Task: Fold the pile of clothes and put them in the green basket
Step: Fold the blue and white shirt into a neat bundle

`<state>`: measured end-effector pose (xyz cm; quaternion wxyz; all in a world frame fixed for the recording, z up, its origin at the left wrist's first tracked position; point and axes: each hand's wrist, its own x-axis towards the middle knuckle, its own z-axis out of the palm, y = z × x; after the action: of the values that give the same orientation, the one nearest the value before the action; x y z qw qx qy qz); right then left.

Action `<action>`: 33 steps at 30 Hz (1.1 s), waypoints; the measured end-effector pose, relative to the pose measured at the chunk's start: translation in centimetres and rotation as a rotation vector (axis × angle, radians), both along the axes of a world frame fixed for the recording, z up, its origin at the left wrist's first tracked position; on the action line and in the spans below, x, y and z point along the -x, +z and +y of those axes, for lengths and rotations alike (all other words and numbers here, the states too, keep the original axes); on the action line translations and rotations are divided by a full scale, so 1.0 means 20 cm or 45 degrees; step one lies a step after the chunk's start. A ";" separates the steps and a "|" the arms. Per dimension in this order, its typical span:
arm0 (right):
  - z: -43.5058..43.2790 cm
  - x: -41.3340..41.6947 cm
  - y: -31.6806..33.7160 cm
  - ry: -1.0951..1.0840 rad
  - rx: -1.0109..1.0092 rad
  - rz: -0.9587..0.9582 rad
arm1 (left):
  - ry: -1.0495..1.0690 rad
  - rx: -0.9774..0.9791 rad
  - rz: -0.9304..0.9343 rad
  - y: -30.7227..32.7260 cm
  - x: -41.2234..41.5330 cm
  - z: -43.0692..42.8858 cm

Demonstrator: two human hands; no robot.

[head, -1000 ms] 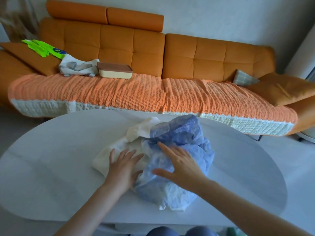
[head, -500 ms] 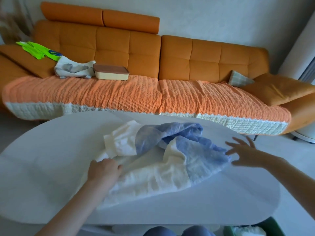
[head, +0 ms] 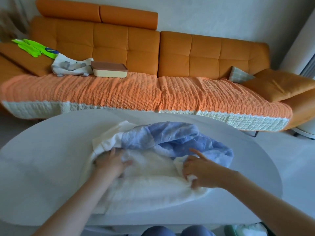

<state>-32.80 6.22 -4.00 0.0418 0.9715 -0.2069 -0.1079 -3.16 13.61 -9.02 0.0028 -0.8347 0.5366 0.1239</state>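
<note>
While the right hand [head: 198, 168] was stretched out open past the blue part half a second ago, it has now come back and pinches a fold of white cloth, its index finger pointing forward. The left hand [head: 110, 161] has moved inward too, and its fingers curl into the white fabric. The white and blue garment [head: 153, 167] lies between and beyond both hands, still crumpled on the table [head: 42, 176]. I judge that the spreading is over and the first fold begins. Both forearms reach forward, low over the cloth. Only a corner of the green basket [head: 229, 231] shows, below the right forearm.
</note>
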 end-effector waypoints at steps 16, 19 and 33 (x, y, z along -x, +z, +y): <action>0.02 0.03 0.00 -0.539 0.012 -0.673 | -0.622 0.740 -0.047 0.23 0.28 -0.15; 0.17 -0.10 -0.13 -0.551 -0.459 -0.406 | -0.848 0.367 -0.149 0.14 0.31 -0.19; -0.24 0.35 -0.11 -0.994 -0.315 -0.297 | 0.099 -0.371 -0.435 0.20 0.16 -0.30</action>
<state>-39.79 1.45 -6.20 -0.1428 0.8235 -0.5482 -0.0290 -6.29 7.56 -4.96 0.2092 -0.8544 0.4722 0.0568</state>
